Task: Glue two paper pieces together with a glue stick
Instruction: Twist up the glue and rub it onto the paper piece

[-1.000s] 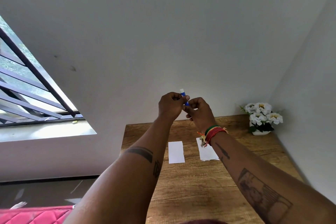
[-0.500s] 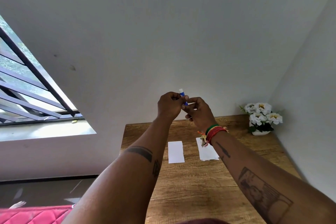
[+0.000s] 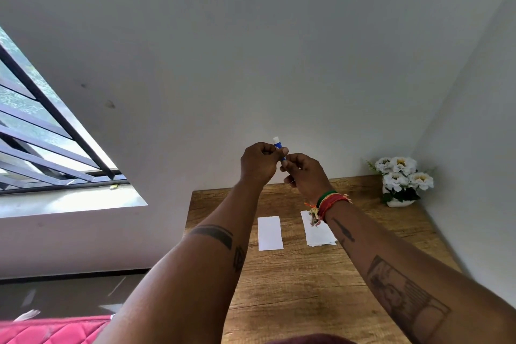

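Head view: the left hand (image 3: 258, 162) and right hand (image 3: 304, 173) both pinch a slim blue glue stick (image 3: 279, 146) with a white tip, raised above the wooden table (image 3: 307, 288), likely to twist it ready. Two white paper rectangles (image 3: 269, 232) (image 3: 318, 234) lie apart below, awaiting glue.

Left hand (image 3: 258, 160), right hand (image 3: 303, 173) raised together, fingers pinched

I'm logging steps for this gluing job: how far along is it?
Done: two paper pieces, left paper and right paper, lie apart on the table. In hand: left hand and right hand together hold the glue stick raised, white tip showing. Left: spreading glue and pressing the papers together; neither is touched yet.
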Action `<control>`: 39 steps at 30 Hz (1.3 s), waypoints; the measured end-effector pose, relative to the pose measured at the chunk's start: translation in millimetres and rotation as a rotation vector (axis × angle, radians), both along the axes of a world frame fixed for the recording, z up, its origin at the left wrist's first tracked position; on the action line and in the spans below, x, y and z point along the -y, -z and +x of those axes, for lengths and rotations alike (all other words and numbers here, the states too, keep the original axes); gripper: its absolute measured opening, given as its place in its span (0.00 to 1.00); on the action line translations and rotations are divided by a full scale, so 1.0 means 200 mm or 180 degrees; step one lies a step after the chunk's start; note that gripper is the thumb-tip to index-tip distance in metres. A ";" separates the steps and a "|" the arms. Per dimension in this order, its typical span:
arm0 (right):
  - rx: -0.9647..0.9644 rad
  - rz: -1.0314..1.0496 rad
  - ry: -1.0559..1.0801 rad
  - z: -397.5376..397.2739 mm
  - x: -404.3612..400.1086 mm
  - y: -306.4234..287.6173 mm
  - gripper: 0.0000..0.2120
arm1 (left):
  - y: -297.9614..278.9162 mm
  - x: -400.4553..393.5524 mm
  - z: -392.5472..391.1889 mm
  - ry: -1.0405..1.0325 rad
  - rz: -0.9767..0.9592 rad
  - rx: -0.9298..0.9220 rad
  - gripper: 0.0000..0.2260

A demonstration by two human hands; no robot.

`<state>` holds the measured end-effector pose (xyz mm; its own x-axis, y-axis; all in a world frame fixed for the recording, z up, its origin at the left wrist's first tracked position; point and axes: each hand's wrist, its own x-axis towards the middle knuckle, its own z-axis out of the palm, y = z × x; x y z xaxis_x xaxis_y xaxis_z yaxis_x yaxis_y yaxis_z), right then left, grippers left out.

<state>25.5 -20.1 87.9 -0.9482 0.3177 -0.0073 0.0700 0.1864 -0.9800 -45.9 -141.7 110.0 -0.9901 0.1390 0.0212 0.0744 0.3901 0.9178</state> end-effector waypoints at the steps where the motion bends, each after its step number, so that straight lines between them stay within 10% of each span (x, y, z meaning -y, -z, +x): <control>1: 0.0005 -0.0012 0.0011 0.00 0.00 0.00 0.12 | 0.00 0.00 0.00 -0.0007 -0.0017 0.0007 0.13; 18: 0.0013 -0.0457 0.0187 0.00 0.00 0.07 0.09 | 0.07 0.01 0.05 0.0151 -0.0045 0.0218 0.15; 27: 0.0377 -0.0355 0.0331 0.04 -0.02 0.26 0.08 | 0.33 0.26 0.07 0.0552 -0.1260 0.0001 0.04; 39: 0.1106 0.0788 -0.0068 0.13 0.05 0.67 0.11 | 0.82 0.47 0.24 0.1461 -0.2997 -0.0429 0.22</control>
